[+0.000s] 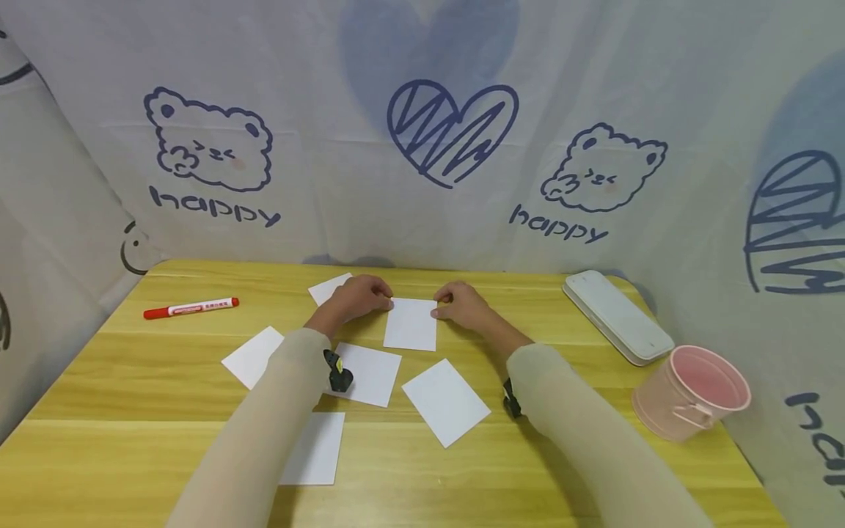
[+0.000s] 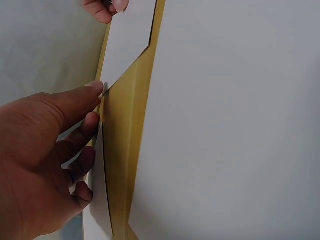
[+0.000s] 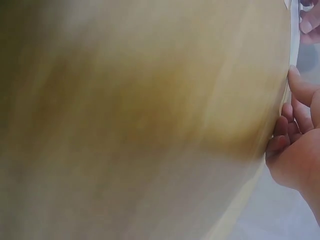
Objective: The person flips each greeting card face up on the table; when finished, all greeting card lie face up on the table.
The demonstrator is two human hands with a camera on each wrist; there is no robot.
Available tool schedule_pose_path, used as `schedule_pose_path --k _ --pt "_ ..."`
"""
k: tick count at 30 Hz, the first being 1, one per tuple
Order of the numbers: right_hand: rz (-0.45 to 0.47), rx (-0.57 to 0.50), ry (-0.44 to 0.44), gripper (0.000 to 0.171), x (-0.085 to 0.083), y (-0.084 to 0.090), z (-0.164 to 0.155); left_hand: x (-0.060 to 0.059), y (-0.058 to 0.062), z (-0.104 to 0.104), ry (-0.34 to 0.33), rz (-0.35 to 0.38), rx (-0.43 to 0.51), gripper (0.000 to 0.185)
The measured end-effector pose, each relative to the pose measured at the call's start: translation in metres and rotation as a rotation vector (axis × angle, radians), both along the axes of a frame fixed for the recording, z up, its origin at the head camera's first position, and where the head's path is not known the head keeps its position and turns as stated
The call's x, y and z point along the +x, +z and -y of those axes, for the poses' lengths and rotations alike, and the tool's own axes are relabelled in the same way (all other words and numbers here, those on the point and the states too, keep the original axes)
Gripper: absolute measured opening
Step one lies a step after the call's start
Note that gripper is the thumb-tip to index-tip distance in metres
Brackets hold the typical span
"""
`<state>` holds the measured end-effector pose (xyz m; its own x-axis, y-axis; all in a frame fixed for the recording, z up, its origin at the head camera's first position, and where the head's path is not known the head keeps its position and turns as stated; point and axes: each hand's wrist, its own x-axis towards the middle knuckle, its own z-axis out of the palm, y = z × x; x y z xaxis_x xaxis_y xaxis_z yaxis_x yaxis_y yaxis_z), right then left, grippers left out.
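Note:
A blank white paper card (image 1: 411,326) lies near the back middle of the table, between my two hands. My left hand (image 1: 359,295) pinches its upper left corner, and the left wrist view has the thumb (image 2: 82,100) at the corner of that card (image 2: 131,35) with the other fingers curled. At the opposite corner my right hand (image 1: 465,306) pinches the right edge between thumb and fingers. Another white card (image 1: 326,289) is partly hidden behind my left hand. In the right wrist view the held card appears only as a thin sliver beside the right hand (image 3: 300,150).
Several more white cards lie about, including one tilted card (image 1: 446,403) and one (image 1: 370,374) partly under my left forearm. A red and white marker (image 1: 191,308) lies at left. On the right are a white case (image 1: 619,315) and a pink bucket (image 1: 673,403). A printed curtain (image 1: 356,220) hangs behind.

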<state>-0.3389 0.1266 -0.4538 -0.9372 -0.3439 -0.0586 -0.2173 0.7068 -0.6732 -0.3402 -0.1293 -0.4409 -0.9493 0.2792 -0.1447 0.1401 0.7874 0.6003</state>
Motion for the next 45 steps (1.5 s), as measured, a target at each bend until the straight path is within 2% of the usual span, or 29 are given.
schedule_pose_path --k 9,13,18,23,27,32,35,38,45 --pt "0.009 -0.018 0.004 0.034 0.001 0.001 0.003 0.001 0.004 -0.001 0.018 0.016 -0.004 0.02" --pt "0.04 -0.072 0.009 0.032 0.003 0.006 0.001 0.004 0.014 -0.003 0.002 0.07 0.122 0.018" --pt "0.062 -0.179 -0.027 0.026 0.012 0.019 -0.005 0.01 0.031 -0.007 -0.038 0.12 0.322 0.022" --pt "0.043 -0.289 -0.026 0.026 0.023 0.036 -0.008 0.018 0.043 -0.007 -0.016 0.158 0.502 0.029" --pt "0.033 -0.363 0.007 0.027 0.038 0.052 -0.01 0.033 0.053 -0.005 -0.007 0.144 0.598 0.031" --pt "0.006 -0.367 0.041 0.028 0.067 0.061 -0.019 0.06 0.057 -0.008 -0.02 0.119 0.654 0.025" --pt "0.018 -0.363 0.044 0.031 0.089 0.064 -0.024 0.077 0.055 -0.011 -0.027 0.121 0.649 0.023" --pt "0.03 -0.376 0.084 0.033 0.109 0.065 -0.029 0.091 0.051 -0.016 -0.033 0.123 0.651 0.022" --pt "0.008 -0.304 0.199 0.025 0.136 0.065 -0.041 0.105 0.039 -0.023 -0.07 0.156 0.663 0.023"
